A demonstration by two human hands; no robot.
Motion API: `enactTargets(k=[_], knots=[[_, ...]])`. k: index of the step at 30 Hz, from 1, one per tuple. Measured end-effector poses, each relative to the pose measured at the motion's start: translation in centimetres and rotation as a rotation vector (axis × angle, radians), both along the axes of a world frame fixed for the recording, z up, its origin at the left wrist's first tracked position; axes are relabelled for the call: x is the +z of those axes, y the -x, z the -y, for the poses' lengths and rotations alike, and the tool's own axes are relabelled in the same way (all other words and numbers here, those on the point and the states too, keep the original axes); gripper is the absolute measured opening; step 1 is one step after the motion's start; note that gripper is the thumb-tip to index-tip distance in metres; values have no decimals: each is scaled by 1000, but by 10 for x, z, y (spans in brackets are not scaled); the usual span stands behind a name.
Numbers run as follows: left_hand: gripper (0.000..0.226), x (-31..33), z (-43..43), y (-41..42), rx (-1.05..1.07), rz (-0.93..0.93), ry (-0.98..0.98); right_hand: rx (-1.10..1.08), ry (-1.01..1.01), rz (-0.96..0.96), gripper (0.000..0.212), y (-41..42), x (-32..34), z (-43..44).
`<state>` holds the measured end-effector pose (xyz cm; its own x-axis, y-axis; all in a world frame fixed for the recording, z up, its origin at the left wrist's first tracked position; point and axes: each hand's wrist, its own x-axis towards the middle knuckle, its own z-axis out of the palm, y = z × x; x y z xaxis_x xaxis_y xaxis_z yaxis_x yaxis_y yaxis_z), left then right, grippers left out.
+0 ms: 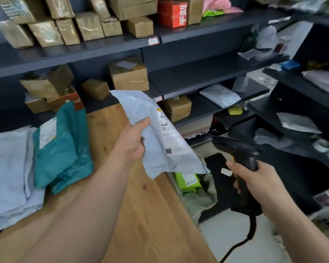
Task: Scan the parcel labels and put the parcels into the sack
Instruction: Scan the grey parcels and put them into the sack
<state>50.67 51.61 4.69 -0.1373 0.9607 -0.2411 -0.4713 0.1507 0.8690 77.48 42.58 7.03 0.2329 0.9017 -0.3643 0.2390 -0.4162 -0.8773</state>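
Head view: the left hand (130, 143) grips a crumpled pale-grey parcel (179, 158), fingers (143, 144) curled beneath, thumb on top, its white barcode label (166, 130) just past the thumb. The right hand (254, 179) wraps its fingers round a black scanner (243, 150), just right of the parcel.

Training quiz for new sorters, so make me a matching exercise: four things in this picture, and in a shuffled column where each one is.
1 grey parcel
2 scanner
3 teal parcel
4 lime-green parcel

A on the wooden table
B in the left hand
C inside the sack
D in the right hand

Pairs: 1-B, 2-D, 3-A, 4-C
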Motion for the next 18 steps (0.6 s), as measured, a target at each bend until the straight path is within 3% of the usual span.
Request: enactTargets(k=[6,10,16,18], knots=[[21,-76,-67,-63,-143,-52,158,-50,30,7,32,-33,-33,-37],[21,-148,-95,-87,-145,-95,375,-45,87,-4,27,-50,-60,-71],[32,-268,-121,-105,31,-343,731,29,157,-46,26,-71,-126,-135],[37,-294,-127,-110,63,-522,882,59,178,-53,26,-75,-151,-153]])
